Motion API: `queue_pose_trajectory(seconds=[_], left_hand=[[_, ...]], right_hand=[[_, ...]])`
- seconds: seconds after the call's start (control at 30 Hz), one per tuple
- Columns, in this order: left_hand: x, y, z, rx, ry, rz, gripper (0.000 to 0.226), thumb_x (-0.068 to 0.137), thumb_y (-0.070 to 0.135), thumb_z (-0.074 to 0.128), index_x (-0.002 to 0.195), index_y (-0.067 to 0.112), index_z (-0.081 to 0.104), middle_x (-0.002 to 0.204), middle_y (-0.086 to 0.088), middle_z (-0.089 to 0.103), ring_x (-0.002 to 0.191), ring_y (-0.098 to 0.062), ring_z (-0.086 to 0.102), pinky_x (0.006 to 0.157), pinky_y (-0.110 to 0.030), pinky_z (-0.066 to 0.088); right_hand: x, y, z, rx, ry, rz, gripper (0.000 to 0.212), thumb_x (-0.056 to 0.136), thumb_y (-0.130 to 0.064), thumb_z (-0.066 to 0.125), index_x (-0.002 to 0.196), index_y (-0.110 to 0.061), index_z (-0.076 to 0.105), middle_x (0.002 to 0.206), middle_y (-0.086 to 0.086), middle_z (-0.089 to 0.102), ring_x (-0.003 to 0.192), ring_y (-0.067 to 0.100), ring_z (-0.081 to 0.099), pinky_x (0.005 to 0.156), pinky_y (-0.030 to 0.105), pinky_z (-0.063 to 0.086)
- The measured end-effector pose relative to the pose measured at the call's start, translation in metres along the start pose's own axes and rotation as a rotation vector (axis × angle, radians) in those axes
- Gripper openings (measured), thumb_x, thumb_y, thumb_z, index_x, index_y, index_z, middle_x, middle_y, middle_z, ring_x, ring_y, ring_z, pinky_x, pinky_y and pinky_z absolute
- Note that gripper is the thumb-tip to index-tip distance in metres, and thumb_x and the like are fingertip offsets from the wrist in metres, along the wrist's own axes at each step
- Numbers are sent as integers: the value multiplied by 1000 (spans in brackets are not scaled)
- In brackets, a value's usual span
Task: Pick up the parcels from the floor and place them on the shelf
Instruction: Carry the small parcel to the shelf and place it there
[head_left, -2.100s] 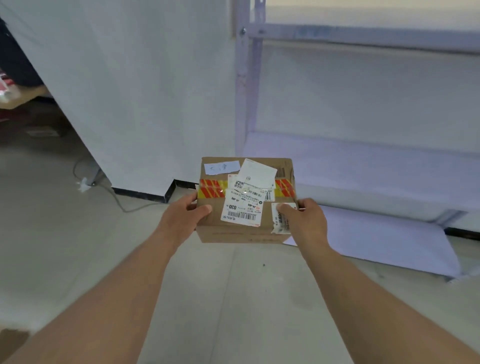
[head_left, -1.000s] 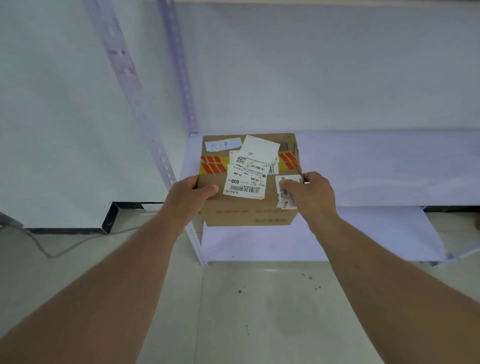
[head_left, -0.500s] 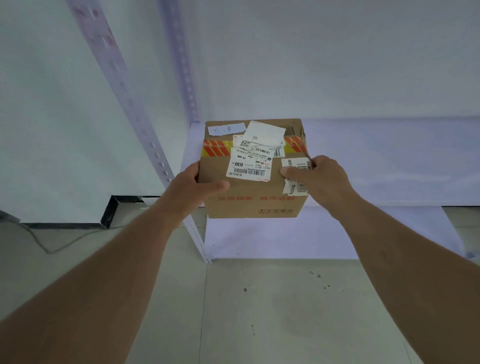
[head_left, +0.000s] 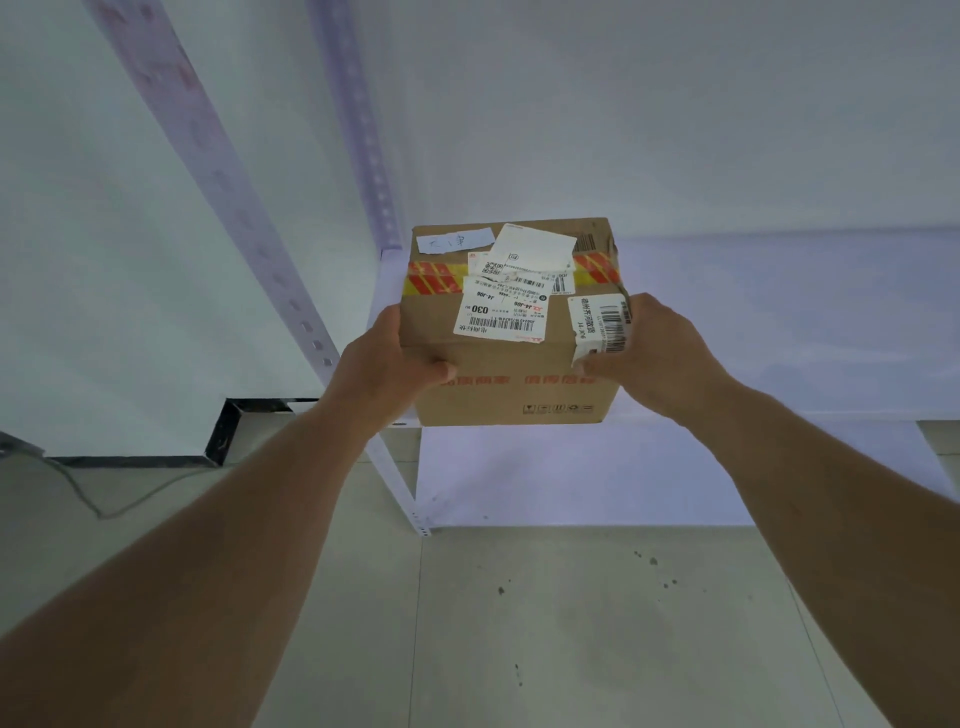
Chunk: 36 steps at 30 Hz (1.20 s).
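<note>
A brown cardboard parcel (head_left: 519, 384) with white labels and red-and-yellow tape on top is held between both hands. My left hand (head_left: 387, 364) grips its left side, thumb on the front face. My right hand (head_left: 654, 353) grips the right side over a barcode label. The parcel is at the left end of the white shelf board (head_left: 779, 322), its bottom level with the board's front edge; I cannot tell whether it rests on the board.
A white perforated shelf post (head_left: 291, 291) slants down just left of the parcel, ending at the floor. A lower white board (head_left: 571, 478) lies beneath. A white wall panel stands to the left, with a thin cable (head_left: 104, 499) on the tiled floor.
Over two seconds I came up to the shelf. The parcel rose and moved forward from in front of the shelf to the board's left end. Both hands kept their grip.
</note>
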<state>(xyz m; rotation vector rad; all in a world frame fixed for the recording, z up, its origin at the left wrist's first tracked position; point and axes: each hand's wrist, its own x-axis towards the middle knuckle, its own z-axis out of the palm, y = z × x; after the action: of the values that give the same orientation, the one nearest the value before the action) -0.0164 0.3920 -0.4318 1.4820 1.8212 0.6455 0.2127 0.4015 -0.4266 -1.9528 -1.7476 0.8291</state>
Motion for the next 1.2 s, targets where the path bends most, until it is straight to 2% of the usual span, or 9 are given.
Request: queue_pose_trajectory(seconds=[0.1, 0.33, 0.47, 0.63, 0.77, 0.9, 0.97, 1.07, 1.2], left_hand=[[13, 4, -1, 19, 1, 2, 58, 76, 24, 69, 127, 17, 44, 108, 2, 53, 95, -19, 49, 74, -29, 35], [38, 11, -2, 50, -6, 33, 59, 78, 25, 68, 129, 15, 42, 108, 1, 51, 95, -18, 47, 76, -29, 34], [46, 13, -2, 39, -5, 50, 63, 79, 24, 68, 134, 16, 38, 109, 2, 49, 97, -18, 46, 78, -29, 34], [51, 13, 0, 32, 7, 50, 64, 78, 23, 68, 134, 17, 38, 109, 2, 50, 97, -18, 46, 78, -29, 34], [52, 12, 2, 2, 6, 44, 67, 78, 21, 68, 136, 18, 35, 112, 2, 51, 100, -19, 48, 80, -31, 37], [49, 13, 3, -5, 25, 48, 71, 78, 20, 68, 138, 21, 32, 119, 0, 54, 107, -23, 52, 80, -33, 40], [46, 15, 4, -20, 32, 41, 75, 79, 20, 67, 141, 19, 25, 126, -2, 52, 111, -25, 52, 82, -34, 41], [33, 16, 7, -44, 65, 33, 91, 80, 22, 67, 148, 19, 8, 137, -4, 46, 122, -25, 46, 84, -30, 34], [4, 15, 10, -28, 156, 51, 85, 81, 31, 66, 148, 18, 15, 150, -5, 35, 134, -22, 37, 92, -33, 34]], right_hand=[[13, -1, -1, 5, -5, 11, 47, 71, -25, 77, 107, -11, 50, 103, 4, 62, 86, 20, 56, 60, 27, 42], [40, -6, -7, 14, -19, -3, 49, 71, -22, 77, 110, -7, 51, 102, 4, 61, 87, 21, 56, 64, 31, 45], [53, -4, -7, -5, -19, -22, 49, 68, -25, 77, 109, -9, 56, 102, 5, 67, 87, 21, 62, 61, 25, 47], [55, -5, -8, 16, -16, -16, 42, 73, -20, 76, 103, -8, 50, 98, 4, 62, 84, 19, 56, 57, 21, 42], [56, -5, -7, 21, -15, -8, 51, 71, -22, 76, 113, -7, 52, 104, 6, 64, 85, 20, 57, 55, 21, 43], [58, -3, -7, 27, -18, 0, 52, 67, -24, 78, 113, -10, 57, 104, 5, 68, 89, 21, 65, 54, 23, 44], [55, -3, -8, 37, -13, 19, 60, 66, -24, 80, 117, -9, 52, 111, 6, 64, 92, 21, 63, 57, 25, 44], [45, -3, -9, 14, 28, 60, 77, 68, -28, 80, 129, -6, 38, 124, 12, 50, 102, 26, 54, 66, 32, 41], [15, -5, -14, -35, 121, 66, 88, 75, -36, 73, 144, -9, 26, 140, 11, 35, 125, 28, 44, 83, 34, 38]])
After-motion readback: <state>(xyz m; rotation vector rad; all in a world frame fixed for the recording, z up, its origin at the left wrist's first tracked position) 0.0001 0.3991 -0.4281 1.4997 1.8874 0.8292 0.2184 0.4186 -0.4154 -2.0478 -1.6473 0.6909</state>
